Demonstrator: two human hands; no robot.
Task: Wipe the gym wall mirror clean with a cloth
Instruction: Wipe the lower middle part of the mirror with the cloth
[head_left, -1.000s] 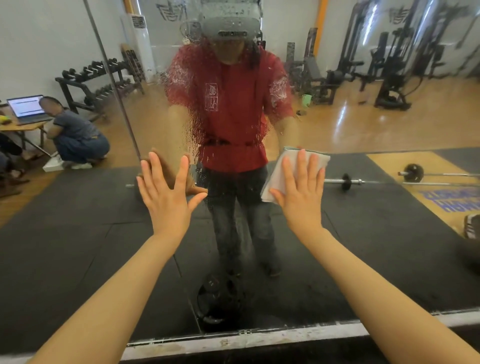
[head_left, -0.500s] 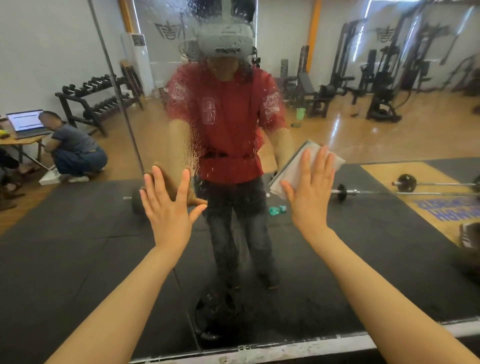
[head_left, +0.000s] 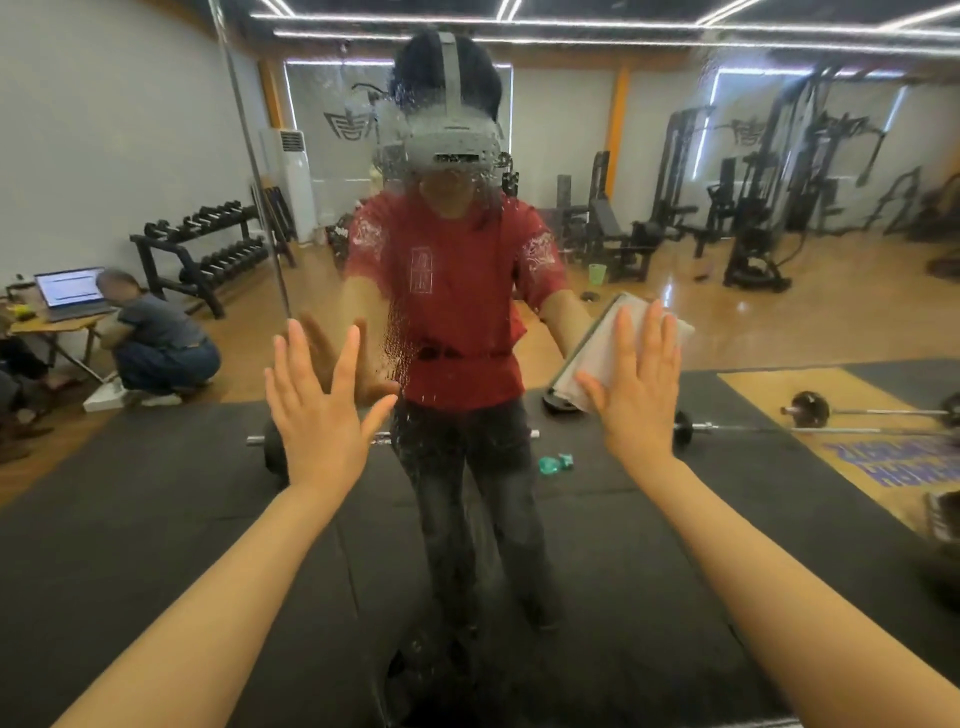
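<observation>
The wall mirror (head_left: 727, 322) fills the view, with water droplets and streaks (head_left: 415, 332) down its middle over my reflection. My right hand (head_left: 636, 387) lies flat against the glass, fingers spread, pressing a folded white cloth (head_left: 605, 348) onto it right of centre. The cloth shows above and left of my fingers. My left hand (head_left: 322, 415) is flat on the glass left of centre, fingers apart, holding nothing.
A vertical seam (head_left: 260, 208) between mirror panels runs at the left. Reflected in the glass are black floor mats, barbells (head_left: 810, 410), a dumbbell rack (head_left: 208, 249), weight machines (head_left: 753, 208), a crouching person (head_left: 156, 338) by a laptop and a green bottle (head_left: 553, 462).
My right hand has slid the cloth up and to the right across the glass. The view has tilted upward, showing more of the mirror's top. My left hand has barely moved on the glass.
</observation>
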